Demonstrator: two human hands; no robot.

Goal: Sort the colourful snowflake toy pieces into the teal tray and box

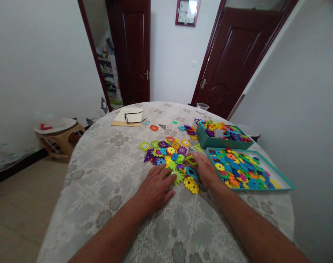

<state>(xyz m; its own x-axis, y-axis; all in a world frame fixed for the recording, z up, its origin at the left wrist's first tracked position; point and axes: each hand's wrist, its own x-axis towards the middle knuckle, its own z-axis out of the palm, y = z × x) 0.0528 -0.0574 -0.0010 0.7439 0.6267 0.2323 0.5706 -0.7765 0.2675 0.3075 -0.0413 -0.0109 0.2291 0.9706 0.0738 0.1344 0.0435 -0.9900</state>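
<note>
A pile of colourful plastic interlocking pieces (pixel 171 150), toothed discs and frames, lies on the tablecloth before me. My left hand (pixel 155 185) rests at the pile's near left edge, fingers spread, the fingertips touching a lime-green toothed piece (pixel 178 177). At the pile's right side, my right hand (pixel 206 168) pinches a yellow-green frame-shaped piece (pixel 191 159) between thumb and fingers. Just below it lie a blue frame-shaped piece (pixel 192 172) and several yellow flower-shaped discs (pixel 193 187). Some pieces under my left fingers are hidden.
Right of my hands stands a teal box (pixel 223 141) heaped with pieces, and nearer me a shallow teal-rimmed lid (pixel 281 182) holds many discs. Eyeglasses (pixel 126 117) lie on a notebook (pixel 122 114) at the back left. A clear plastic bowl (pixel 202 107) stands at the far edge.
</note>
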